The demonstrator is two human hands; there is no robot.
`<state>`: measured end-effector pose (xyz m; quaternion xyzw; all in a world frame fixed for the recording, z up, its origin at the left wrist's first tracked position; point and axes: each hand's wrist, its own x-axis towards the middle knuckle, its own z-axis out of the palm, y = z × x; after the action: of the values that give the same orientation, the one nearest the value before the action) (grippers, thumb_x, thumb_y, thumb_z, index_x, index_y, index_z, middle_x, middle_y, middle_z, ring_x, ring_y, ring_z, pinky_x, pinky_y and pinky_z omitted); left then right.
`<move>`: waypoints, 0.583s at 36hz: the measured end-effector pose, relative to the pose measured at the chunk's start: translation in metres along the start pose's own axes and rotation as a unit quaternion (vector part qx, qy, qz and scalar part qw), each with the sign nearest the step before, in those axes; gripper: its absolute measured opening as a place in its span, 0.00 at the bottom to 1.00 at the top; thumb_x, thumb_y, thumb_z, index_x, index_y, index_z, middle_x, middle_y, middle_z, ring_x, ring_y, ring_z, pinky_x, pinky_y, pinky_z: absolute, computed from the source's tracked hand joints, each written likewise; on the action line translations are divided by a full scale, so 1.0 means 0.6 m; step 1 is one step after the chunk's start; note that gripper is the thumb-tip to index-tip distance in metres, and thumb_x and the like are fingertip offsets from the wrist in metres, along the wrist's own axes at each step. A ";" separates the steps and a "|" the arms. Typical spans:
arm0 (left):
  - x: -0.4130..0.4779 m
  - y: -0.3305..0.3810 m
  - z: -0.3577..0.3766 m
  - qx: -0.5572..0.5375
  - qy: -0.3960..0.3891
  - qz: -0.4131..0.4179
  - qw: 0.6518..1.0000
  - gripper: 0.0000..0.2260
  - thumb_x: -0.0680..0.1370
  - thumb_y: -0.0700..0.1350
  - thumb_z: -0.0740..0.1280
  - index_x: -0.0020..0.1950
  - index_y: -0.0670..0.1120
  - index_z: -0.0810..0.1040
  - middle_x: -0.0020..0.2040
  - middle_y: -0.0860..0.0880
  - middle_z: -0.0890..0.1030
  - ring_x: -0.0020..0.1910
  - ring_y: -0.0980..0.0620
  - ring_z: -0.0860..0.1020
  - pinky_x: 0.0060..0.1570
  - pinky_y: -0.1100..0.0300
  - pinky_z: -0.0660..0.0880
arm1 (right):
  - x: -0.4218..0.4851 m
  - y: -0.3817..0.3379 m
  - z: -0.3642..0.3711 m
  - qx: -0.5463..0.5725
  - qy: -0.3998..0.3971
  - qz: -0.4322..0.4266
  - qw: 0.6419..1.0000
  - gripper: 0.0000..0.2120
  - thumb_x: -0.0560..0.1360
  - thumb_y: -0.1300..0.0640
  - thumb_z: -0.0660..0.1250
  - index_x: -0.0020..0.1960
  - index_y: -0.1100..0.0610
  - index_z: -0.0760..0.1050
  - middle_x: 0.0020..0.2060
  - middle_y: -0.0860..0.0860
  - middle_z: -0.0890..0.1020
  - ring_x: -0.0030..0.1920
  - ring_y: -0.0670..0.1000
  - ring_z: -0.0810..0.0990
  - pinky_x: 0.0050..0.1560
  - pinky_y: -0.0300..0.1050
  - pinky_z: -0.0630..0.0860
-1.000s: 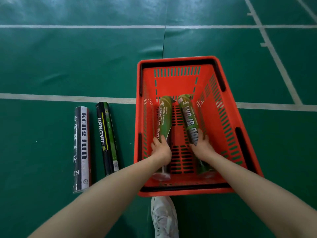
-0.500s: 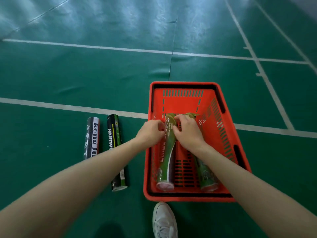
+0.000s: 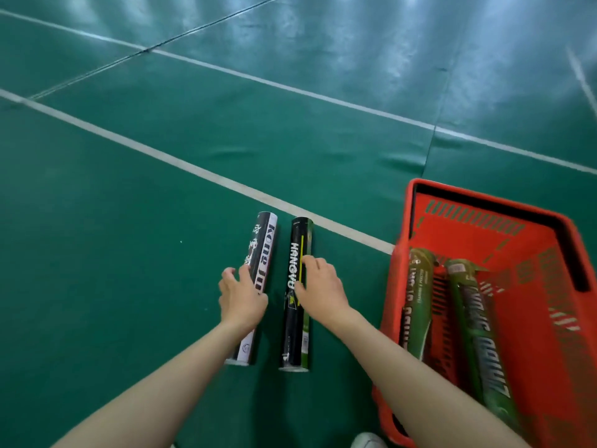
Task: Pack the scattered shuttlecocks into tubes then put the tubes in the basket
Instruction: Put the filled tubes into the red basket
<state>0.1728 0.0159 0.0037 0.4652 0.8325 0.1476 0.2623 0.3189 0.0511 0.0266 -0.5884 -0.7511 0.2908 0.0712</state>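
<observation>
Two tubes left on the floor, one hand on each, basket on my right.

Left hand (image 3: 242, 295) curls over the black-and-white cardboard tube (image 3: 263, 250), fingers down its left side, thumb on its right, near mid-length so it should lift level. Just beside it and parallel lies the black-and-green cardboard tube (image 3: 298, 321). Right hand (image 3: 323, 289) has thumb and fingertips on it, also near the middle; can't tell if that grip is closed. Hands apart, one tube each, so my guess is both go over in one trip. Both tubes lie flat on the green vinyl court floor (image 3: 129, 253). Red slatted plastic basket (image 3: 484, 205) sits near on the right, two green tubes (image 3: 418, 302) already lying lengthwise inside, room beside them. No loose shuttlecocks in view.
</observation>
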 end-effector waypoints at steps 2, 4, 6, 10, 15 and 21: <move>0.012 -0.037 0.019 0.011 -0.019 -0.023 1.000 0.25 0.75 0.42 0.65 0.71 0.45 0.62 0.73 0.41 0.55 0.70 0.42 0.58 0.66 0.47 0.64 | 0.020 -0.001 0.039 0.003 -0.050 0.049 0.998 0.26 0.79 0.55 0.59 0.75 0.55 0.54 0.68 0.55 0.65 0.67 0.57 0.63 0.65 0.56 0.67; 0.022 -0.070 0.037 0.025 -0.037 -0.043 0.998 0.25 0.77 0.46 0.65 0.72 0.44 0.61 0.73 0.41 0.55 0.71 0.41 0.57 0.67 0.47 0.64 | 0.038 0.003 0.080 0.006 -0.089 0.093 0.992 0.29 0.79 0.56 0.59 0.75 0.55 0.50 0.69 0.57 0.62 0.68 0.59 0.62 0.64 0.59 0.67; 0.031 -0.098 0.053 0.035 -0.063 -0.066 0.995 0.27 0.77 0.49 0.65 0.72 0.45 0.60 0.73 0.40 0.56 0.70 0.41 0.58 0.67 0.47 0.64 | 0.053 0.010 0.118 0.009 -0.119 0.138 0.983 0.32 0.79 0.55 0.60 0.76 0.53 0.46 0.72 0.58 0.57 0.69 0.61 0.61 0.66 0.60 0.67; 0.047 -0.134 0.074 0.006 -0.142 -0.106 0.984 0.35 0.72 0.49 0.69 0.73 0.48 0.56 0.68 0.40 0.64 0.64 0.39 0.68 0.64 0.48 0.68 | 0.071 0.028 0.171 0.039 -0.131 0.220 0.966 0.40 0.79 0.50 0.63 0.77 0.51 0.37 0.75 0.59 0.49 0.71 0.62 0.59 0.66 0.60 0.67; 0.058 -0.171 0.109 -0.037 -0.177 -0.145 0.973 0.47 0.68 0.57 0.74 0.76 0.46 0.50 0.67 0.41 0.71 0.62 0.40 0.72 0.62 0.46 0.72 | 0.064 0.041 0.223 0.043 -0.112 0.258 0.959 0.52 0.74 0.48 0.69 0.74 0.45 0.26 0.76 0.61 0.47 0.71 0.63 0.62 0.61 0.57 0.71; 0.053 -0.165 0.126 -0.061 -0.163 -0.146 0.974 0.42 0.70 0.51 0.74 0.74 0.44 0.53 0.67 0.40 0.67 0.61 0.40 0.72 0.60 0.48 0.72 | 0.048 0.050 0.240 0.047 -0.080 0.249 0.964 0.53 0.74 0.49 0.69 0.71 0.39 0.23 0.70 0.62 0.58 0.62 0.61 0.71 0.50 0.52 0.74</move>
<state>0.1336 -0.0089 -0.1162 0.3395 0.8268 0.0807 0.4412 0.2710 0.0310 -0.1136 -0.7280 -0.5694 0.3803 -0.0360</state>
